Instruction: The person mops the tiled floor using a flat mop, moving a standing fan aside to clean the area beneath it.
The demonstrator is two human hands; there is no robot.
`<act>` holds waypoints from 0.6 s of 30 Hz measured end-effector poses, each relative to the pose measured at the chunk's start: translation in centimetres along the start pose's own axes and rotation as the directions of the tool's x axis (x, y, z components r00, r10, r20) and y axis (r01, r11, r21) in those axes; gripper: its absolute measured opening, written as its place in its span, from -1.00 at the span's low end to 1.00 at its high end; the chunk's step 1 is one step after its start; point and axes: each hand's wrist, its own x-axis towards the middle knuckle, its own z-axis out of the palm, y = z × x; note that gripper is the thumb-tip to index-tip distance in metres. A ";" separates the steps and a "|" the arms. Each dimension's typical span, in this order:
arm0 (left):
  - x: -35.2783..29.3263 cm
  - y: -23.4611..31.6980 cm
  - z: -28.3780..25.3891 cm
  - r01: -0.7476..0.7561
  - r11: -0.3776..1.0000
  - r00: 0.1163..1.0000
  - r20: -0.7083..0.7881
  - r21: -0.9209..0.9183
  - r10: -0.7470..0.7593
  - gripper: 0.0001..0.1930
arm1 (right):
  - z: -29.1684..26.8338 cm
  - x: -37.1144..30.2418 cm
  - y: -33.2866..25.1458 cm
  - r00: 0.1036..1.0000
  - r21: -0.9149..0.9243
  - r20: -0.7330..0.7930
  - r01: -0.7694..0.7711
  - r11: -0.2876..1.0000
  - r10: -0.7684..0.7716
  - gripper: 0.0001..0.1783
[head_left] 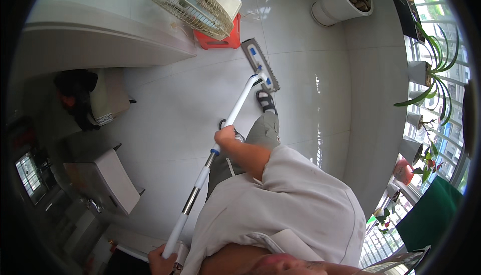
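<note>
Both hands, left (159, 260) and right (225, 135), grip mop (260, 65) near red stool (219, 41)

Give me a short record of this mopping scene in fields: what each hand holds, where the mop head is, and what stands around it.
left hand: grips the top end of the white and metal flat mop pole
right hand: grips the pole midway
grey flat mop head: on the glossy white tiled floor, beside the sandalled foot
nearby: cream electric fan, red plastic stool, white plant pot
</note>
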 end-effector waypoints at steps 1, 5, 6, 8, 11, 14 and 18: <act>-0.7 -2.8 -1.2 -0.046 0.995 0.993 -0.100 0.094 0.055 -0.72 | 1.1 -2.3 -0.1 0.998 -0.016 0.044 -0.049 0.999 0.050 -0.51; -3.2 -0.6 -7.0 0.118 0.968 0.992 -0.073 0.219 -0.104 -0.75 | 3.3 -4.1 1.1 0.996 0.042 0.082 0.019 0.999 -0.022 -0.50; -2.8 -0.3 -7.2 0.086 0.969 0.994 -0.083 0.231 -0.069 -0.78 | 2.3 -4.0 1.0 0.997 0.041 0.071 0.019 0.999 -0.022 -0.50; -1.9 2.0 -6.4 -0.123 0.959 0.980 -0.119 0.256 0.157 -0.80 | -0.3 -2.9 -0.2 0.985 0.140 0.126 0.097 0.985 -0.115 -0.52; 0.3 11.7 -2.3 -0.284 0.868 0.930 -0.102 0.408 0.352 -0.74 | -6.3 3.0 -0.5 0.993 0.282 -0.061 0.111 0.953 -0.097 -0.65; 4.7 19.6 2.2 -0.496 0.711 0.841 0.072 0.498 0.536 -0.81 | -15.2 12.9 1.2 0.951 0.478 -0.285 0.251 0.842 -0.122 -0.68; 10.5 26.0 10.8 -0.635 0.609 0.757 0.228 0.475 0.612 -0.85 | -26.1 18.1 3.4 0.954 0.715 -0.295 0.177 0.676 0.061 -0.63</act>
